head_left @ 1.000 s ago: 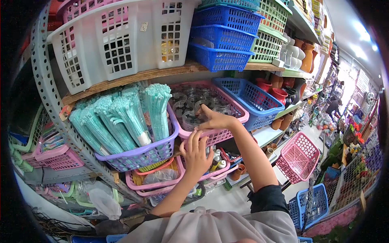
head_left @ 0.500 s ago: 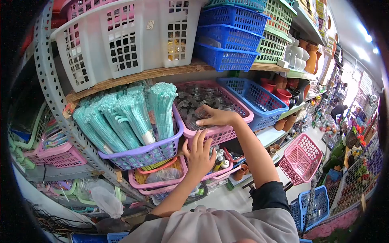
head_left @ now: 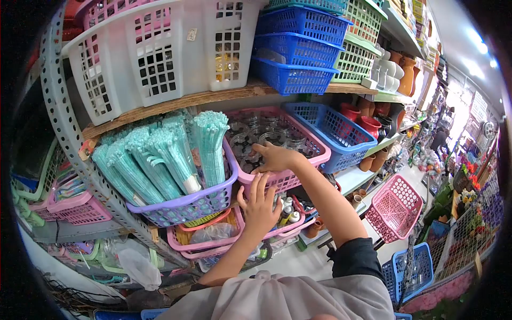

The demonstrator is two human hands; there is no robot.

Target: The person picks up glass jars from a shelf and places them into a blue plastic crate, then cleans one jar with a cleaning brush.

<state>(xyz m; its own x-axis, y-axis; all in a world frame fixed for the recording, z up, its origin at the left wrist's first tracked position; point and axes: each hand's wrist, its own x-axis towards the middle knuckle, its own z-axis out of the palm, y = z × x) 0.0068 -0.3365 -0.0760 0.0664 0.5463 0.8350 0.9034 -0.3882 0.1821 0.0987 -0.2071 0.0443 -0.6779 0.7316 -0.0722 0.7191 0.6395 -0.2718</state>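
Observation:
My right hand reaches over the near rim of a pink basket. Its fingers are bent and apart, down among round clear plastic containers with dark gaps between them. Just below, my left hand is raised in front of the basket's near wall. Its fingers are spread and point up, the tips close to the rim, with nothing held. To the left stands a purple basket packed with bundles of pale turquoise fuzzy stems.
A blue basket adjoins on the right. Above, a wooden shelf edge bears a large white basket and stacked blue baskets. Lower pink baskets sit beneath my hands. A perforated metal post rises at left; a pink basket stands at right.
My right hand has shifted slightly left and down among the clear containers, its fingers bent lower. My left hand stays nearly in place at the basket's front. The view has shifted a little.

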